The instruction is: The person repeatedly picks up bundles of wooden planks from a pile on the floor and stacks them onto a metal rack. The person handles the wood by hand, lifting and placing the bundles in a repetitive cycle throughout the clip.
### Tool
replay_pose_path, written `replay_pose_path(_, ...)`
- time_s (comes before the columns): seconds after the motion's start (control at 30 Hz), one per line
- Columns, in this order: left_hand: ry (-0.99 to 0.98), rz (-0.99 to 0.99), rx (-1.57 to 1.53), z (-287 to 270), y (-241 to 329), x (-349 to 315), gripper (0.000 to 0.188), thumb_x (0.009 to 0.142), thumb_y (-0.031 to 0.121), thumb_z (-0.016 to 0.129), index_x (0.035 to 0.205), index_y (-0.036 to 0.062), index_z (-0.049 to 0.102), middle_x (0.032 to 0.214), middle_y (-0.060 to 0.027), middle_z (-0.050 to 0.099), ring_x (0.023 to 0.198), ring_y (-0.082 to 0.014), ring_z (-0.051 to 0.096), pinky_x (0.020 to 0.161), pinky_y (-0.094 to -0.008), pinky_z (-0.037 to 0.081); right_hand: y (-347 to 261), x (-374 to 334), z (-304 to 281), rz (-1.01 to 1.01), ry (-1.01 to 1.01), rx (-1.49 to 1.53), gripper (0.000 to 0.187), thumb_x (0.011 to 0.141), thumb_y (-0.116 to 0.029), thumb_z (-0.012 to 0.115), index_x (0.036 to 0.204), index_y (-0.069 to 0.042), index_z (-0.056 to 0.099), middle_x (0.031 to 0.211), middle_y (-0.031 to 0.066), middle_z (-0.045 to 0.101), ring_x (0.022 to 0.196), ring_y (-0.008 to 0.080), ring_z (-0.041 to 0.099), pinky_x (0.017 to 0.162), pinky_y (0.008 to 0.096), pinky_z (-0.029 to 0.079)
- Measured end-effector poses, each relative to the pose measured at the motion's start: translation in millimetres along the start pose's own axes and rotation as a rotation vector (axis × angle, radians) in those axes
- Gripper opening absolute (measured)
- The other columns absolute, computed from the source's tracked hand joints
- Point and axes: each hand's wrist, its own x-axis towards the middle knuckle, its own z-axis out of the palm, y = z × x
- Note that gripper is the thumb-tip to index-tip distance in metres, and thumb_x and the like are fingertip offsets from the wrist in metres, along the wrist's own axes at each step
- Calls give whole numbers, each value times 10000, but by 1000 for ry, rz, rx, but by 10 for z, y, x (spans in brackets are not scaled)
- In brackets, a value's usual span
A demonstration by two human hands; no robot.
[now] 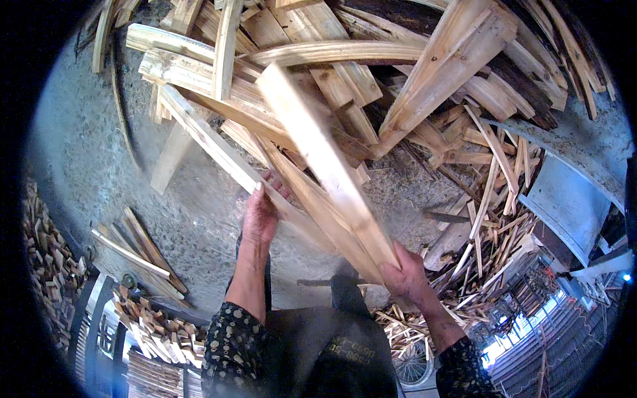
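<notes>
Several long, pale sawn planks lie fanned out between my two hands. My right hand (pixel 406 273) is closed round the near ends of a thick plank (pixel 325 156) and a thinner plank (pixel 312 192) beneath it, both slanting up and away to the left. A narrow plank (pixel 212 146) further left runs through my left hand (pixel 263 207), whose fingers curl round its edge. The near part of that plank is smeared by motion, so I cannot tell whether it touches my right hand.
A heap of loose planks and offcuts (pixel 318 86) spreads across the far side. Thin sticks (pixel 491 192) pile up on the right near a blue metal panel (pixel 567 199). Several strips (pixel 142 249) lie on the concrete floor (pixel 86 139) at left, with stacked short pieces (pixel 159 328) nearer me.
</notes>
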Motion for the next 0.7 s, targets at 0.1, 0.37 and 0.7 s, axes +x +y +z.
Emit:
replay_pose_path(0.1,61,-16,-117,-24,-241,-222,529,838,378,534,1261,97,386,1223,-73,456,1143,-244,409,976,-405,322,-25,-124,-11,-183,-55,-111,520,756,-206,612,1209,-30,427,993,209,572,931,352,567,801,387,457)
replay_pose_path(0.37,85,176,-273,12,-160,-741,664,746,445,622,1271,106,399,1263,-107,452,1155,-308,414,996,-491,298,-351,630,578,-398,-99,-35,528,723,-153,638,1181,24,443,1013,227,548,943,361,544,792,393,449)
replay_pose_path(0.7,37,428,-105,190,1320,403,491,868,242,530,1254,8,337,1298,-146,368,1175,-273,386,986,-400,358,-1512,1985,191,-783,312,-259,533,766,-222,600,1196,32,415,1210,206,444,1129,340,429,947,394,345)
